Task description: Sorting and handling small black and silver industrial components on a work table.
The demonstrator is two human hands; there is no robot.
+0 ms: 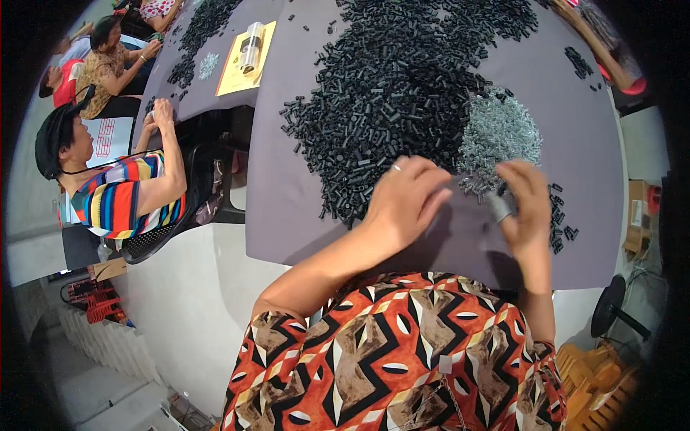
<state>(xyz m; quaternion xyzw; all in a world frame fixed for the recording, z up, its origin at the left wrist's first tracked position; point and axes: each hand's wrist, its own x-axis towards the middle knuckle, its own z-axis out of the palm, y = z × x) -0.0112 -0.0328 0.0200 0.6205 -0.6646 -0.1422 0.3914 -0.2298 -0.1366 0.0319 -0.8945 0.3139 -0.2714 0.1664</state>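
Note:
My left hand (408, 197), a ring on one finger, is at the near edge of a large heap of small black tubes (374, 108). Its fingers are bent toward the thumb; whatever they pinch is too small to name. To its right, my right hand (528, 208) is curled, slightly smeared by motion, beside a pile of small shiny clear or silvery pieces (501, 136). A grey wrap (497, 207) covers its thumb. A dark bit shows by its fingertips, but whether it is gripped is hidden. The two hands are apart.
More black tubes (564, 226) lie right of my right hand on the grey-covered table (280, 208). At the far left are a yellow sheet (233, 80) with a clear tube-shaped pack and a small shiny pile (208, 66). A person in stripes (126, 190) sits left; others sit beyond.

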